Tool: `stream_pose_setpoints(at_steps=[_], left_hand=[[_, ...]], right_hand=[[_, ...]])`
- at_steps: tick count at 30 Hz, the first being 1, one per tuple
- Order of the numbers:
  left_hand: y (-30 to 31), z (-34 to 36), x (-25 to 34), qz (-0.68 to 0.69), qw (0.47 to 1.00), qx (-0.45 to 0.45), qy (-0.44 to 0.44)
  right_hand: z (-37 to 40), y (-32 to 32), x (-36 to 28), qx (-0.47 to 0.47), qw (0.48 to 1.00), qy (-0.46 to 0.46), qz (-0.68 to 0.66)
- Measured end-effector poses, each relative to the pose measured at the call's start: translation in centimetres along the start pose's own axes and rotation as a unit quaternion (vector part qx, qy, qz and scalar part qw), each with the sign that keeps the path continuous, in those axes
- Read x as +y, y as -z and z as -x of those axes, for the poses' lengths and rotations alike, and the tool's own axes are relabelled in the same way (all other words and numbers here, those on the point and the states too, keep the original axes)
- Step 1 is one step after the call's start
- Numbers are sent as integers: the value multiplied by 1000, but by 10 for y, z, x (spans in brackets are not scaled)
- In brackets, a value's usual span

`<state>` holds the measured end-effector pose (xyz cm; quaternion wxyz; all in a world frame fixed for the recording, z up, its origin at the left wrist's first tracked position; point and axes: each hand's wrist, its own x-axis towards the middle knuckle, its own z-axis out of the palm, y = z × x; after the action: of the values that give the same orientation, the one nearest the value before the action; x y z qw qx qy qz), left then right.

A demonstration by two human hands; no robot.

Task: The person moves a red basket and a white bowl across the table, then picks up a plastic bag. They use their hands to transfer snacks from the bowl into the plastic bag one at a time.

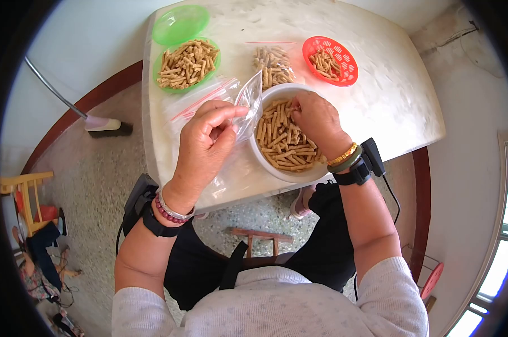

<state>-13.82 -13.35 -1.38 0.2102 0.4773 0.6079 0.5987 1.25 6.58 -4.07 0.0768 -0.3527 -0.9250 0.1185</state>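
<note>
My left hand [203,140] pinches the edge of a clear plastic bag [254,92], which stands up beside the white bowl with its mouth partly apart. The white bowl [292,176] is filled with short, light-brown stick pieces [283,143]. Over its right side reaches my right hand [318,119], thumb and fingers closed at the stick pieces; the fingertips are partly hidden. Flat clear zip bags [200,100] with red seal lines lie behind my left hand. Just beyond the bowl is a filled zip bag [274,64] of the same pieces.
At the far left of the table [372,118] stands a green dish [217,66] heaped with stick pieces, a green lid [181,23] behind it. A red basket [352,70] with some pieces sits back right. On the floor are a broom [105,126] and a wooden chair [32,196]; a person's legs show beyond.
</note>
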Motion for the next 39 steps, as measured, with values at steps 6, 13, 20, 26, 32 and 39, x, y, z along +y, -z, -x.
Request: stream_pose_setpoints(at_steps=[6, 13, 20, 26, 32, 39], left_hand=[[2, -1, 3, 19, 1000, 7, 7], [2, -3, 1, 3, 1000, 23, -8], [-8, -3, 8, -6, 999, 32, -42], [-11, -2, 5, -29, 999, 1, -45], [-12, -3, 6, 36, 998, -22, 41], [-5, -6, 4, 26, 997, 50, 55]], right_hand=[[3, 7, 4, -34, 989, 68, -128], [5, 23, 0, -211, 867, -62, -448], [9, 37, -3, -211, 837, -38, -503], [16, 33, -15, -35, 805, 37, -591], [21, 46, -46, 58, 852, 281, -438], [19, 46, -64, 122, 929, 263, -231]])
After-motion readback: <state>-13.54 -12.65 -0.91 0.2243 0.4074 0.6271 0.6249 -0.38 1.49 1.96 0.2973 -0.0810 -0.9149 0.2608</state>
